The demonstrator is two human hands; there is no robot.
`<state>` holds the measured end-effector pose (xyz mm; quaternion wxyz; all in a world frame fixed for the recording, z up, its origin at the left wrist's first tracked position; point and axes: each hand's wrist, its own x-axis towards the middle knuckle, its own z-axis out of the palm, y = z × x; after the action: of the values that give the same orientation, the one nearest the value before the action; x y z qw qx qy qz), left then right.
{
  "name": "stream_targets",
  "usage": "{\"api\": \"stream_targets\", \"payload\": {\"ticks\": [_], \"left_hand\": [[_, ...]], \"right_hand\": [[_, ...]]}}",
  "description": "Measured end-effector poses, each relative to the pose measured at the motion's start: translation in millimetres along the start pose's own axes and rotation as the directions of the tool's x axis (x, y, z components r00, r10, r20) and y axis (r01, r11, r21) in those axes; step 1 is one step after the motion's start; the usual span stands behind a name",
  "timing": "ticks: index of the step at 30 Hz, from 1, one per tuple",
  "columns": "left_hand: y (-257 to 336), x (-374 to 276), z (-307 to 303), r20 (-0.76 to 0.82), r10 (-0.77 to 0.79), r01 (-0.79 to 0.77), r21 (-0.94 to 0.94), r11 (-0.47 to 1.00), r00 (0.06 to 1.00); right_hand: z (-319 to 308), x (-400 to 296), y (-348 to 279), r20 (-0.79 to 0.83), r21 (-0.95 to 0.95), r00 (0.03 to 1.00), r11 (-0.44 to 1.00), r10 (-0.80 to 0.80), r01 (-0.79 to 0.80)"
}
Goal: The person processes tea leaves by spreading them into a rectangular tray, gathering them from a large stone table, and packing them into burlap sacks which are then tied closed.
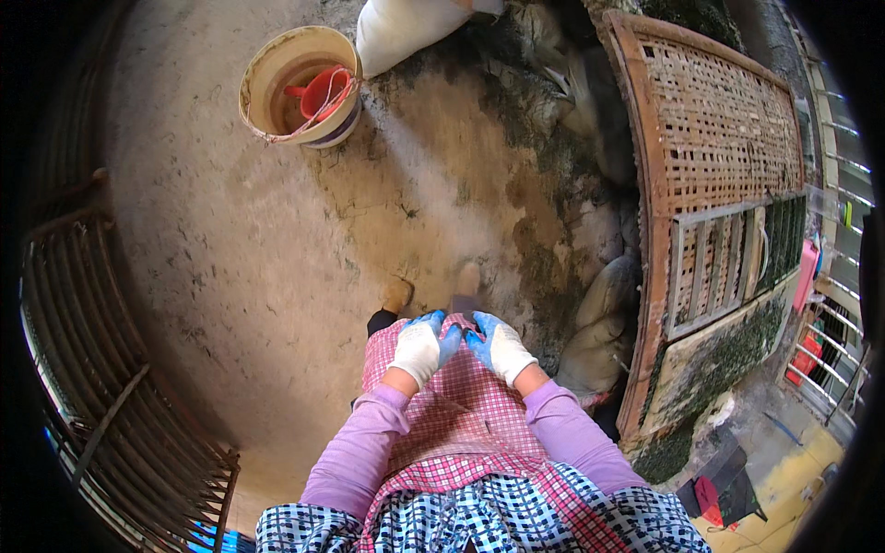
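Note:
My left hand (420,349) and my right hand (502,349) are side by side in front of my body, in white work gloves with blue-coated fingers. Both touch the front of a pink checked apron (473,422), thumbs turned towards each other with a small gap between. Whether the fingers pinch the cloth is hidden. Beyond them, my feet show on the stained concrete floor (269,263); the right one is blurred. Further ahead stands a pale plastic bucket (257,76) with a rope handle. A red plastic cup with a handle (323,93) lies in it.
Next to the bucket stands a white sack (401,34). On the right, a woven panel in a wooden frame (733,131) stands near filled sacks (598,325) and a metal-framed grille (719,256). Rusty metal bars (104,332) line the left side.

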<state>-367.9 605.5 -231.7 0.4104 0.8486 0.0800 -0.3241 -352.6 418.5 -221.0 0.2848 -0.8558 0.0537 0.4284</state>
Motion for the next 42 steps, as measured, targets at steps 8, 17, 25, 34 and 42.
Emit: {"api": "stream_targets", "payload": {"ticks": [8, 17, 25, 34, 42], "left_hand": [[62, 65, -23, -0.143, -0.087, 0.065, -0.149, 0.987, 0.986], [96, 175, -41, -0.135, -0.056, 0.037, -0.142, 0.989, 0.989], [55, 263, -46, -0.085, -0.051, 0.039, -0.137, 0.99, 0.995], [7, 353, -19, -0.044, -0.231, 0.217, -0.209, 0.954, 0.972], [45, 403, -37, -0.235, 0.068, -0.12, -0.213, 0.97, 0.97]], "right_hand": [[-76, 95, -3, 0.041, -0.064, 0.972, 0.97, -0.231, 0.233], [-151, 211, 2, -0.05, -0.127, 0.999, 0.992, -0.003, -0.003], [-157, 294, 7, -0.068, 0.003, 0.982, 0.985, 0.174, -0.174], [-215, 492, 48, -0.189, -0.389, 0.978, 0.907, 0.092, -0.16], [-297, 642, 157, -0.257, -0.848, 0.965, 0.466, 0.056, -0.253]]}}
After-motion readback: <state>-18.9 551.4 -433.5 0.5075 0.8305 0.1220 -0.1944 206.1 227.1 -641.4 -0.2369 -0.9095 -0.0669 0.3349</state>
